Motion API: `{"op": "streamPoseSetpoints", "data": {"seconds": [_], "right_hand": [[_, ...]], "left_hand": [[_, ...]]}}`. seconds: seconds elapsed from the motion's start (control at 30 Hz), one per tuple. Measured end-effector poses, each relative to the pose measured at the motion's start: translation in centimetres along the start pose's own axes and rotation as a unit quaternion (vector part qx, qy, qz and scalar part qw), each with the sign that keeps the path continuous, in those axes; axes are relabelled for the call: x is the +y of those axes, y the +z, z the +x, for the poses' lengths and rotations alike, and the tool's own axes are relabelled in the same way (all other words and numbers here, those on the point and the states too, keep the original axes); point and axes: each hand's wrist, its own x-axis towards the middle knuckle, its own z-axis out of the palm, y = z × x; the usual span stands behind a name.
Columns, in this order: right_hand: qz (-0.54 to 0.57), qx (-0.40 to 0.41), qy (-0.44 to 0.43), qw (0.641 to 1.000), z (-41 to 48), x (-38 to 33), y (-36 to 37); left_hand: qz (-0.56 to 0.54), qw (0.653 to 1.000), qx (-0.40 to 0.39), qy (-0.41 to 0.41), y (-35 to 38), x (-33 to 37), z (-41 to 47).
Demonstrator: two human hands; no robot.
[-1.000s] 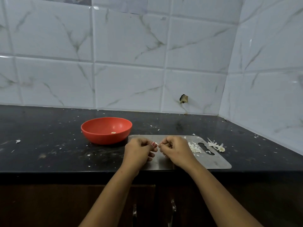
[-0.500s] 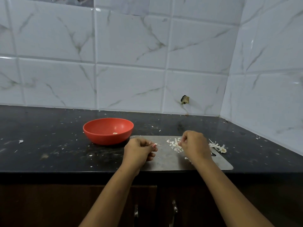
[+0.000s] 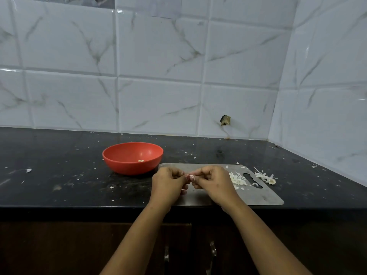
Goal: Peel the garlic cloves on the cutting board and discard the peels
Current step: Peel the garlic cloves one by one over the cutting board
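Currently pinches a single garlic clove [image 3: 191, 177] between both hands, just above the left half of the cutting board [image 3: 266, 195]. Grips it with the left hand [image 3: 168, 183] from the board's left side, fingers curled round it. Picks at it with the thumb and fingertips of the right hand [image 3: 215, 183] from the board's right side. Touches the clove with both at once, so cannot call either hand nearer, and cannot read the clove's long axis at this size. Looks mid-peel. Calls next, probably, for drawing loose skin rightward to the one pile of peels [image 3: 238, 178] near the board's right end, beside the handle slot. Counts two hands, one clove held, and one small pale clove-like piece [image 3: 141, 160] in the one red bowl [image 3: 132, 158] just off the board's far left corner. Counts also one dry stem scrap [image 3: 266, 177] on the worktop [image 3: 59, 175] just past the board's right end.
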Motion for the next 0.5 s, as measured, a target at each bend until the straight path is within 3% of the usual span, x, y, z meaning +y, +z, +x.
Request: {"op": "streamPoseSetpoints", "data": {"seconds": [0.3,0.5], "right_hand": [[0.057,0.038,0.047,0.997,-0.1,0.0,0.2],[0.044,0.039,0.057,0.997,-0.1,0.0,0.2]], "left_hand": [[0.219,0.961,0.066,0.153,1.1,0.1,-1.1],[0.252,0.944,0.093,0.191,1.5,0.4,-1.9]]}}
